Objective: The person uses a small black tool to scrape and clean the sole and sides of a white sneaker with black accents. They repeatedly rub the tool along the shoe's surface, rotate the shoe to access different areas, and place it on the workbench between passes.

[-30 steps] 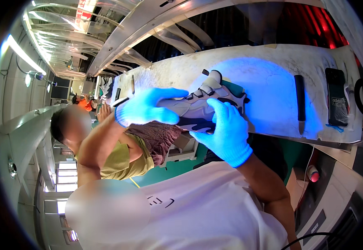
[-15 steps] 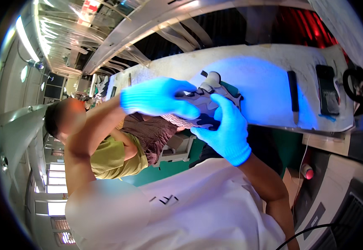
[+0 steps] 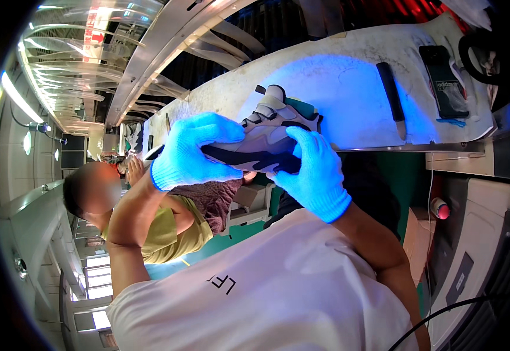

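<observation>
A grey and black sneaker (image 3: pixel 267 133) is held sideways between my two gloved hands, above the near edge of the table. Its side faces me, and its tongue and laces point up and away. My left hand (image 3: pixel 199 149) wraps around the toe end, thumb on top and fingers below, hiding the tip. At the heel end, my right hand (image 3: pixel 313 169) grips with the thumb on the side and the other fingers beneath the sole. Teal lining shows at the shoe's opening. Both gloves glow bright blue under the light.
On the pale worktable (image 3: pixel 348 82), lit by a blue patch, lie a black-handled tool (image 3: pixel 391 96) and a dark phone-shaped thing (image 3: pixel 444 79). A metal-framed machine (image 3: pixel 149 52) with clear strips runs behind. Another person (image 3: pixel 173 231) in a yellow-green top is at the left.
The shoe has turned: its patterned sole showed before, and now its side faces me. My left hand has moved from over the shoe to a grip on the toe. The view has shifted slightly.
</observation>
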Available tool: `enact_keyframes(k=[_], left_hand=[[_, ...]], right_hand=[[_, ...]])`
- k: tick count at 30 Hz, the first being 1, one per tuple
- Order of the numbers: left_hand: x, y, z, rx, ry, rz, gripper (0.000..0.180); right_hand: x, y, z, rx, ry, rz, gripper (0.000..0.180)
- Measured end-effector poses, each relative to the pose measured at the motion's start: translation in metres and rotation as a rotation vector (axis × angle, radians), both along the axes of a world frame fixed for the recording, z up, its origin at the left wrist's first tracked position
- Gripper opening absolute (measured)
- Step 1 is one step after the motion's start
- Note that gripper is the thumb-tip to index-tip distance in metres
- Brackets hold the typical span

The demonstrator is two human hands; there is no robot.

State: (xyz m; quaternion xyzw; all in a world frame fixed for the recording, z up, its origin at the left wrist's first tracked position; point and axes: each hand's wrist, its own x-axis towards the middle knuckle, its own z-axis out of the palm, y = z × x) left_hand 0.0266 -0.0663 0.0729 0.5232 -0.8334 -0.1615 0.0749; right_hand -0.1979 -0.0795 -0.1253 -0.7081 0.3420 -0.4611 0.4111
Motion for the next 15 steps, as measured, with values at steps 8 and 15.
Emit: enact_keyframes(k=[8, 15], left_hand=[[0.02, -0.018, 0.004, 0.22, 0.113, 0.063, 0.069], [0.007, -0.049, -0.011, 0.834, -0.238, 0.515, 0.108]], right_hand=[[0.006, -0.012, 0.0, -0.004, 0.069, -0.001, 0.09], [0.018, -0.013, 0.003, -0.034, 0.139, 0.06, 0.089]])
